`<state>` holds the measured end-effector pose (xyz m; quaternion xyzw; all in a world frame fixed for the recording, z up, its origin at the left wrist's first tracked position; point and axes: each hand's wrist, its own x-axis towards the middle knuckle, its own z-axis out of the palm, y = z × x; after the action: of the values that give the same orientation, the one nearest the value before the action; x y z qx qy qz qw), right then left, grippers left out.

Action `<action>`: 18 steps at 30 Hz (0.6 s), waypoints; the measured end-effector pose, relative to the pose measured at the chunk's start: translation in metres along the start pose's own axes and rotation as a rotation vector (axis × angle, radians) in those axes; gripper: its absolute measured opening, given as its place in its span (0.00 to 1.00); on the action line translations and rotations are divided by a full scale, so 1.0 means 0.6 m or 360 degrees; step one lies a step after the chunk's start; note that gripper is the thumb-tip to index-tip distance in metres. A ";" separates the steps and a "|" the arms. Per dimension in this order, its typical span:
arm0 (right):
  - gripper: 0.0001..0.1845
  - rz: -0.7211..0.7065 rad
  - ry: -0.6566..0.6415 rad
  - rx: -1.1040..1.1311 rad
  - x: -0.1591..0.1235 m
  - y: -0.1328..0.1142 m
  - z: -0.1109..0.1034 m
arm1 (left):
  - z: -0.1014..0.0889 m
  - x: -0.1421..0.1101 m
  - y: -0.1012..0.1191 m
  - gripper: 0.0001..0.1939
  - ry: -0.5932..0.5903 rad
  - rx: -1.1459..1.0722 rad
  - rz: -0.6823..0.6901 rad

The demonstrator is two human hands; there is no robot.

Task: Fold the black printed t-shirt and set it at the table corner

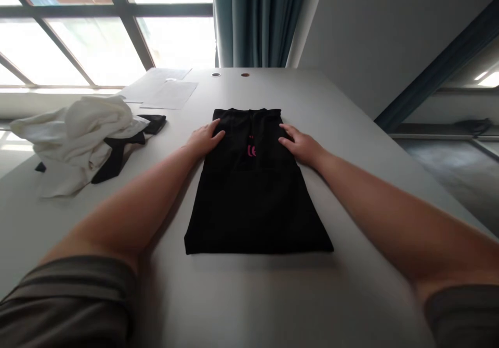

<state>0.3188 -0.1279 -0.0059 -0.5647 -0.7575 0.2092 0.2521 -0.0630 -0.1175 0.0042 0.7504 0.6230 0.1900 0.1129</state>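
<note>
Left hand (pixel 205 139) and right hand (pixel 303 144), in the head view, are loosely spread, fingertips resting on opposite side edges of a folded black garment (pixel 253 207), with no closed grip evident on either side. Garment lies flat on the bench (pixel 249 306) between the two hands, and a heap of white cloth (pixel 93 121) sits well outside the left hand. Sound practice, in this judgement, is light, equal pressure from both hands, lest the layers bunch or skew.
</note>
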 end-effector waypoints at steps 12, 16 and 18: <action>0.37 -0.0127 0.0336 0.0189 0.132 -0.001 0.021 | 0.042 0.122 -0.032 0.32 0.0320 -0.0480 0.0107; 0.34 -0.0254 0.0482 0.0229 0.093 -0.028 0.008 | 0.022 0.099 -0.019 0.32 0.0504 -0.0597 0.0230; 0.32 -0.0346 0.0561 0.0144 0.066 -0.046 0.000 | 0.006 0.073 -0.003 0.30 0.0616 -0.0627 0.0300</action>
<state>0.2885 -0.0977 0.0164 -0.4957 -0.7479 0.1126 0.4269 -0.0565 -0.0739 0.0063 0.7182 0.5116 0.4567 0.1174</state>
